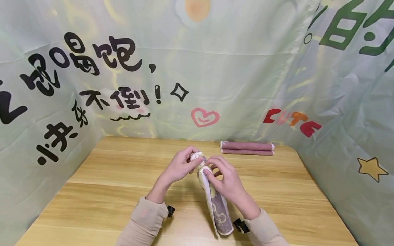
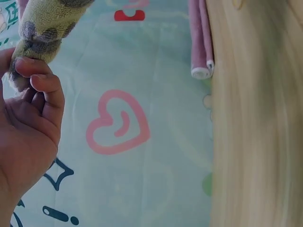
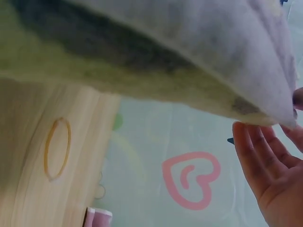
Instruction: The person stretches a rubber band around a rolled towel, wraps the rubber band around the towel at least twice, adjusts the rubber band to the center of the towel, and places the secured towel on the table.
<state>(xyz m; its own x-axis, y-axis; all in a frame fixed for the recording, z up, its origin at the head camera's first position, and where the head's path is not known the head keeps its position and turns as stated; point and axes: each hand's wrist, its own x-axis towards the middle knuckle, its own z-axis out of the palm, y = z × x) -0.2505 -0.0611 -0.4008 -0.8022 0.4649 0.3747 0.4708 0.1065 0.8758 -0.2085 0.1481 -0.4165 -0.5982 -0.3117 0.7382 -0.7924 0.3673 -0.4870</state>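
A long folded towel (image 1: 222,209), purple-grey and pale yellow with white edges, stands out from between both hands toward the near side of the table. My left hand (image 1: 180,166) grips its bunched upper end, just above a narrowed neck. Below that neck, my right hand (image 1: 227,178) pinches the towel with its thumb at the white edge and its fingers behind. In the left wrist view, curled fingers (image 2: 47,90) hold the gathered tip of the towel (image 2: 53,23). Close to the right wrist camera, the towel (image 3: 142,61) covers the upper part and partly hides the fingertips.
Two mauve cloth rolls (image 1: 247,147) lie side by side at the table's back edge. On the wooden table (image 1: 123,177) lies a thin orange-yellow ring (image 3: 46,156), seen in the right wrist view. A printed pale-green curtain (image 1: 172,61) encloses the table at the back and sides.
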